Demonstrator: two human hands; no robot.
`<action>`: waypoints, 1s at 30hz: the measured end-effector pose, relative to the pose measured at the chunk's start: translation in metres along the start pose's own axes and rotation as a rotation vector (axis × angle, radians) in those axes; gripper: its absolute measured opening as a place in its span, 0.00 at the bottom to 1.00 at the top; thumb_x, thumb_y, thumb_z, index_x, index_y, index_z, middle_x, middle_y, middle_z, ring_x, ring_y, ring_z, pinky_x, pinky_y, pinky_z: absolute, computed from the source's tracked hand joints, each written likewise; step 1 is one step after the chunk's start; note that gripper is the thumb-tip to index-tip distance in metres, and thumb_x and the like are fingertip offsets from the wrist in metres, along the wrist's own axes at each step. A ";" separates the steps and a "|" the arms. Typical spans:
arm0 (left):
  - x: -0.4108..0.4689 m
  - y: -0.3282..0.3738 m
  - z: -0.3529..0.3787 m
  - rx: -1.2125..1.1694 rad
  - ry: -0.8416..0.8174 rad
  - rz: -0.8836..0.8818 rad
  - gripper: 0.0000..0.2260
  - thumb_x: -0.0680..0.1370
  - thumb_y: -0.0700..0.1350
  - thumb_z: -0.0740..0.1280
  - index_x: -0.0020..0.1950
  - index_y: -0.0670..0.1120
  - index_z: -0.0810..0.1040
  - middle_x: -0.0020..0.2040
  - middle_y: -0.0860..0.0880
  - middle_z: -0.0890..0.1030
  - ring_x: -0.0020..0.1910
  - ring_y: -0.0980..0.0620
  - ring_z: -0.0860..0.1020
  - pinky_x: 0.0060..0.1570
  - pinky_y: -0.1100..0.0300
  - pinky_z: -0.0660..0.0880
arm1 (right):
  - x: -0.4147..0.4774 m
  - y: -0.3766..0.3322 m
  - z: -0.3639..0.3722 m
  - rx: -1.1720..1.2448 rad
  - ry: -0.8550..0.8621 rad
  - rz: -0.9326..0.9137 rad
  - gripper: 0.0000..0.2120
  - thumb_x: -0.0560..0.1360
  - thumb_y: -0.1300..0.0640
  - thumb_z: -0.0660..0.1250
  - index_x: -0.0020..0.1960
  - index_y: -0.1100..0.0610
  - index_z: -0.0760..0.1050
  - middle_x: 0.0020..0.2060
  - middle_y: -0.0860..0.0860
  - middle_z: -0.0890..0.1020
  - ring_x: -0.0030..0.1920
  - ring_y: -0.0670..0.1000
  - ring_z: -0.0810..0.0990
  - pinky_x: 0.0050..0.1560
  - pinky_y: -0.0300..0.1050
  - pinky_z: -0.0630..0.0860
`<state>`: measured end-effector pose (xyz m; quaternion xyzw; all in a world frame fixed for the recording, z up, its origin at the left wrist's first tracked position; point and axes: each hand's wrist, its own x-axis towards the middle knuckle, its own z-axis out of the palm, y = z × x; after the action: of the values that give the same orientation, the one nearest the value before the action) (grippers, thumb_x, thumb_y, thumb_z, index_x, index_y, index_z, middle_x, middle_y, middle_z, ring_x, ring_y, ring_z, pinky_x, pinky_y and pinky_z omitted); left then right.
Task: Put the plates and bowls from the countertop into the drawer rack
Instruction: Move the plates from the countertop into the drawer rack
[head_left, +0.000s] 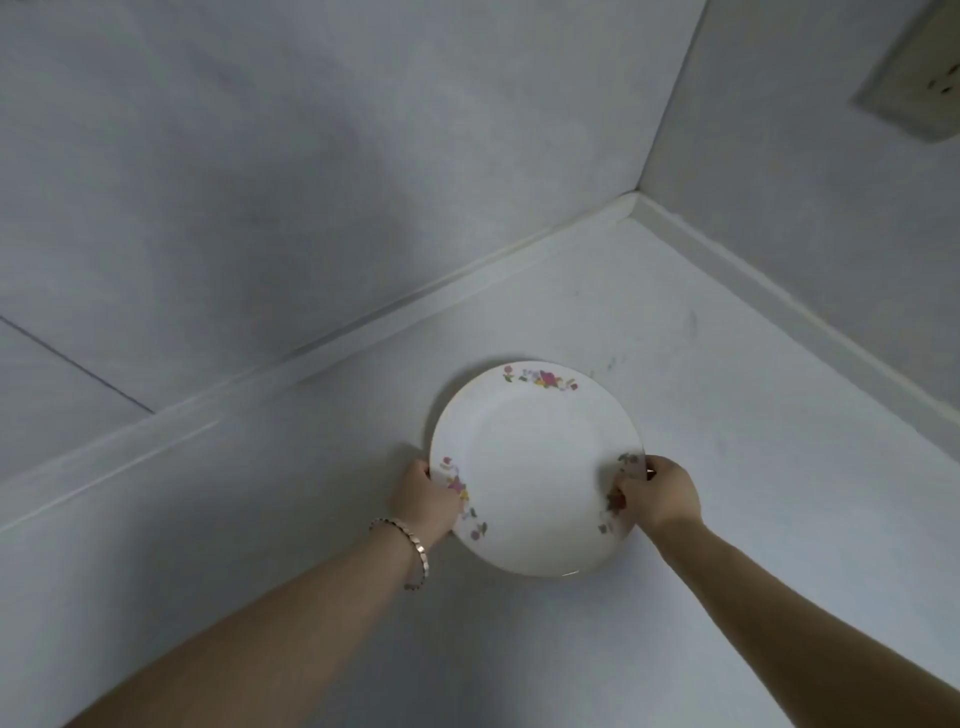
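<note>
The plate (535, 467) lies between both hands, low over the desk (727, 545); the left hand (428, 496) grips one rim with curled fingers, the right hand (657, 493) pinches the opposite rim; no rack shows, so this plate is not yet stowed — probably just being picked up; no other dishes are visible; no writing — only floral print.

Round white plate (537, 470), floral sprays at spots around the rim, thin gold edge. Faces up, roughly level, over the pale countertop (727, 519) toward its far right corner. Gripped at the left rim by the left hand (428, 499), at the right rim by the right hand (657, 493).
</note>
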<state>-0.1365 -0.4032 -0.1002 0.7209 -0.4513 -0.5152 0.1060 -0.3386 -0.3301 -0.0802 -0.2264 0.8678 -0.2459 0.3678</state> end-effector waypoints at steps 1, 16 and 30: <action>-0.011 -0.002 -0.001 -0.045 -0.001 -0.010 0.10 0.73 0.34 0.67 0.53 0.40 0.74 0.53 0.40 0.80 0.53 0.40 0.80 0.51 0.46 0.79 | -0.007 0.005 -0.005 -0.012 -0.005 -0.016 0.12 0.78 0.63 0.57 0.39 0.62 0.75 0.25 0.50 0.76 0.27 0.47 0.73 0.23 0.36 0.70; -0.276 -0.135 -0.024 -0.398 0.232 -0.039 0.12 0.74 0.30 0.62 0.33 0.40 0.75 0.30 0.43 0.76 0.13 0.57 0.74 0.15 0.61 0.74 | -0.201 0.094 -0.061 -0.163 -0.208 -0.359 0.10 0.72 0.63 0.61 0.47 0.66 0.78 0.30 0.55 0.79 0.33 0.53 0.75 0.28 0.38 0.68; -0.478 -0.398 -0.107 -0.663 0.491 -0.267 0.06 0.75 0.30 0.61 0.42 0.36 0.77 0.48 0.37 0.81 0.46 0.40 0.81 0.35 0.52 0.80 | -0.446 0.187 0.037 -0.426 -0.567 -0.621 0.05 0.72 0.63 0.62 0.38 0.61 0.75 0.35 0.55 0.81 0.31 0.51 0.76 0.27 0.39 0.70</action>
<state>0.1392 0.1538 0.0107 0.8011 -0.1255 -0.4548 0.3683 -0.0713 0.0616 0.0212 -0.6038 0.6554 -0.0894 0.4448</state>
